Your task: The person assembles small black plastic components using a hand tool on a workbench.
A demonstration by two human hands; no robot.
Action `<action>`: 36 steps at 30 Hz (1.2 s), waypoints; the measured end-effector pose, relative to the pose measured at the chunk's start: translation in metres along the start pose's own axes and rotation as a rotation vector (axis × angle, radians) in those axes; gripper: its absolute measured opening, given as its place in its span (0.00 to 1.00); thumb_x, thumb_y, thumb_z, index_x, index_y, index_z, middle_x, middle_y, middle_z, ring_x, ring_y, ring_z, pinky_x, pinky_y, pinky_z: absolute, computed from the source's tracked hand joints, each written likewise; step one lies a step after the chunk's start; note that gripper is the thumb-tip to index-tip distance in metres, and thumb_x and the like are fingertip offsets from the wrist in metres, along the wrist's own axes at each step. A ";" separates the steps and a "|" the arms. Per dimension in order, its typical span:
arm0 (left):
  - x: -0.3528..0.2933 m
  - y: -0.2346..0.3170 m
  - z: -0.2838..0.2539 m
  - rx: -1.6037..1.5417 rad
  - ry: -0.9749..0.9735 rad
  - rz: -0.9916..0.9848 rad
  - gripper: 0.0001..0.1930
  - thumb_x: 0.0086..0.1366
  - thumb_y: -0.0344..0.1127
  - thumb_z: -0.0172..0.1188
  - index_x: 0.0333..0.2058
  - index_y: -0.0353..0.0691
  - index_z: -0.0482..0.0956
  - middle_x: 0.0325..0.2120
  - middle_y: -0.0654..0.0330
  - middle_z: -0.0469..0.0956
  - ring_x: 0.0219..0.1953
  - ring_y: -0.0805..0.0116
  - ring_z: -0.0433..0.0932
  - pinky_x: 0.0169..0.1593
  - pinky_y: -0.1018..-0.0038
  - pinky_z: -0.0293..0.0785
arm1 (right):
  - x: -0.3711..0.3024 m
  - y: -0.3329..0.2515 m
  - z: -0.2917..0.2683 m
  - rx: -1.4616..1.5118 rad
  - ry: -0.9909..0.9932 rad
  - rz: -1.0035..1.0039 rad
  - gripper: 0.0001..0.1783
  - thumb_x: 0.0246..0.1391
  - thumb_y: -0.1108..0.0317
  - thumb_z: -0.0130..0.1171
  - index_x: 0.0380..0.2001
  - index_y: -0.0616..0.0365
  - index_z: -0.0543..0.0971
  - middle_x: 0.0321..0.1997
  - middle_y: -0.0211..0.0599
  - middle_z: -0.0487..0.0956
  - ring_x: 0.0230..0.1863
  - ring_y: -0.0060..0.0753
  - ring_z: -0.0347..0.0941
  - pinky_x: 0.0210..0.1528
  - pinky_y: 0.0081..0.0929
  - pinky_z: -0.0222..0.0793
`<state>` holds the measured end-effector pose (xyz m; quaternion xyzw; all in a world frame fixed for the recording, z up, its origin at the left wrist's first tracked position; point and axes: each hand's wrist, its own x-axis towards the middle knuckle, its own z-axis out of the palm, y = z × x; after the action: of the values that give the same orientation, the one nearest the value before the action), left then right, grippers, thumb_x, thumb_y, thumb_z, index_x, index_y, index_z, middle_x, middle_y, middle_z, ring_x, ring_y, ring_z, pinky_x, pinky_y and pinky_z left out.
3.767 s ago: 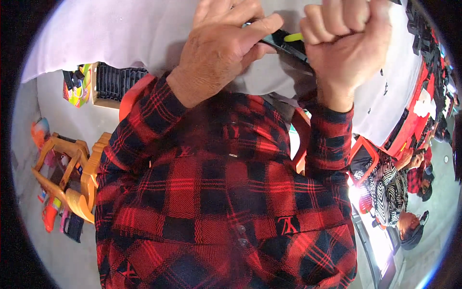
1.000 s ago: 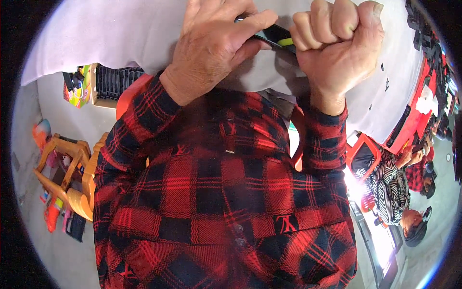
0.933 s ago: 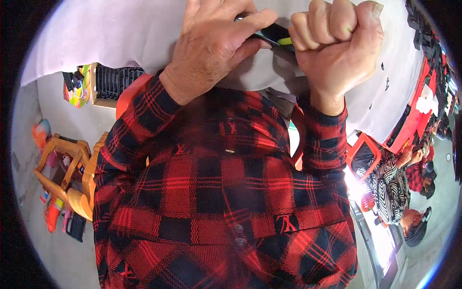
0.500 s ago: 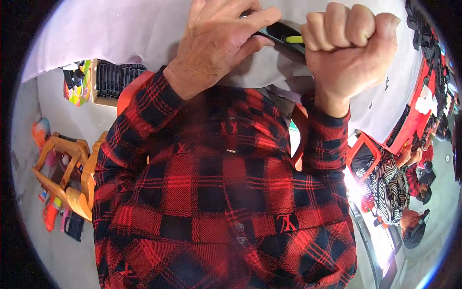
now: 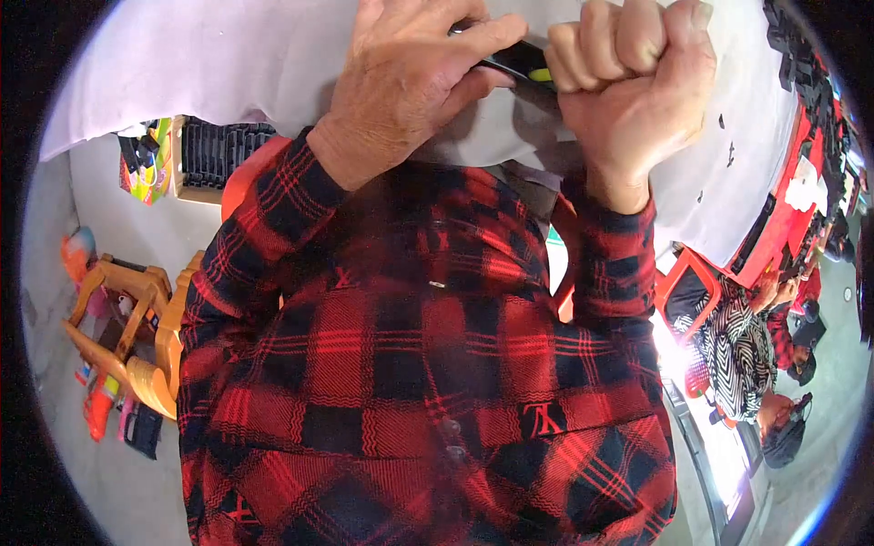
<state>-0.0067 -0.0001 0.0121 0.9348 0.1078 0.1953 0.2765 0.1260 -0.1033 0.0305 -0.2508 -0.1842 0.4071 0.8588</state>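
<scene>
My left hand [image 5: 401, 96] is closed over a glossy black part [image 5: 517, 60], with thumb and forefinger pinching it above the pale tabletop. Much of that part is covered by my fingers, so its full shape cannot be made out. To its right, my right hand [image 5: 637, 100] forms a fist around a slim yellow-green tool [image 5: 541, 75]. Only a short piece of the tool shows, at the black part's right end. The rest of it is inside the fist, and whether it touches the part is unclear.
A pale cloth [image 5: 209, 64] covers the table. Down to the left are an open carton [image 5: 202, 194] of black parts, a colourful bag [image 5: 146, 177] and a wooden chair [image 5: 118, 346]. At the right stand a red chair [image 5: 699, 264] and a red-covered table [image 5: 774, 227], with people seated nearby.
My right fist has moved left, closer to my left hand, and less of the yellow-green tool shows. My left hand stays nearly in place on the black part.
</scene>
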 end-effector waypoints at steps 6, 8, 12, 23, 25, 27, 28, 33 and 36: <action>0.008 -0.029 0.056 -0.169 0.582 0.392 0.26 0.74 0.60 0.47 0.47 0.43 0.81 0.34 0.57 0.71 0.39 0.54 0.70 0.53 0.53 0.64 | 0.001 -0.007 0.013 -0.033 0.007 -0.006 0.32 0.76 0.45 0.35 0.15 0.45 0.56 0.13 0.20 0.48 0.14 0.20 0.41 0.18 0.25 0.41; 0.001 -0.012 0.028 -0.132 0.364 0.226 0.26 0.74 0.60 0.47 0.47 0.43 0.81 0.34 0.57 0.71 0.39 0.54 0.70 0.53 0.53 0.64 | -0.008 -0.020 0.023 -0.386 0.209 0.061 0.32 0.76 0.45 0.35 0.15 0.45 0.56 0.12 0.20 0.48 0.14 0.21 0.41 0.18 0.26 0.41; 0.010 -0.027 0.049 -0.155 0.613 0.399 0.27 0.74 0.60 0.46 0.47 0.43 0.82 0.34 0.57 0.71 0.39 0.53 0.70 0.53 0.52 0.64 | -0.007 -0.016 0.035 -0.294 0.184 0.072 0.33 0.76 0.45 0.36 0.14 0.45 0.56 0.12 0.21 0.49 0.14 0.22 0.42 0.18 0.26 0.41; -0.002 -0.002 0.009 -0.042 0.127 0.046 0.22 0.72 0.55 0.52 0.46 0.42 0.82 0.34 0.57 0.71 0.39 0.53 0.70 0.52 0.53 0.65 | -0.011 -0.024 0.029 -0.358 0.159 0.004 0.31 0.75 0.43 0.37 0.17 0.44 0.58 0.12 0.20 0.50 0.14 0.23 0.40 0.18 0.27 0.41; 0.000 -0.007 0.023 -0.028 0.100 0.040 0.22 0.72 0.55 0.53 0.46 0.42 0.82 0.34 0.57 0.72 0.39 0.53 0.70 0.52 0.53 0.65 | -0.008 -0.010 0.022 -0.422 0.269 0.046 0.31 0.75 0.45 0.39 0.16 0.46 0.57 0.13 0.21 0.50 0.14 0.22 0.42 0.18 0.27 0.42; 0.010 -0.025 0.051 -0.126 0.617 0.412 0.21 0.72 0.54 0.53 0.46 0.42 0.82 0.35 0.58 0.72 0.39 0.53 0.70 0.52 0.53 0.65 | -0.011 -0.007 0.021 -0.357 0.199 0.077 0.31 0.75 0.46 0.40 0.16 0.47 0.57 0.13 0.21 0.50 0.14 0.21 0.42 0.18 0.26 0.42; 0.001 -0.023 0.047 -0.134 0.615 0.412 0.21 0.72 0.54 0.53 0.46 0.42 0.82 0.35 0.58 0.72 0.39 0.53 0.70 0.52 0.53 0.65 | -0.011 -0.008 0.020 -0.361 0.206 0.077 0.31 0.75 0.46 0.40 0.16 0.47 0.57 0.13 0.21 0.50 0.14 0.21 0.42 0.18 0.26 0.42; -0.001 -0.001 0.011 -0.064 0.146 0.082 0.23 0.72 0.56 0.51 0.45 0.42 0.82 0.34 0.57 0.72 0.39 0.54 0.70 0.52 0.53 0.65 | 0.009 -0.007 0.013 0.673 -0.172 -0.011 0.32 0.75 0.45 0.38 0.15 0.44 0.57 0.12 0.20 0.48 0.13 0.22 0.40 0.18 0.27 0.41; 0.000 0.002 0.008 -0.081 0.133 0.046 0.26 0.73 0.59 0.48 0.45 0.41 0.83 0.34 0.56 0.72 0.39 0.53 0.71 0.52 0.53 0.65 | -0.005 -0.006 0.011 0.212 0.038 0.021 0.32 0.76 0.46 0.36 0.14 0.44 0.58 0.11 0.19 0.49 0.13 0.23 0.40 0.18 0.28 0.41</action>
<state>-0.0033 -0.0053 0.0072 0.9100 0.0961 0.2674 0.3018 0.1209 -0.1080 0.0426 -0.1679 -0.1210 0.4283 0.8796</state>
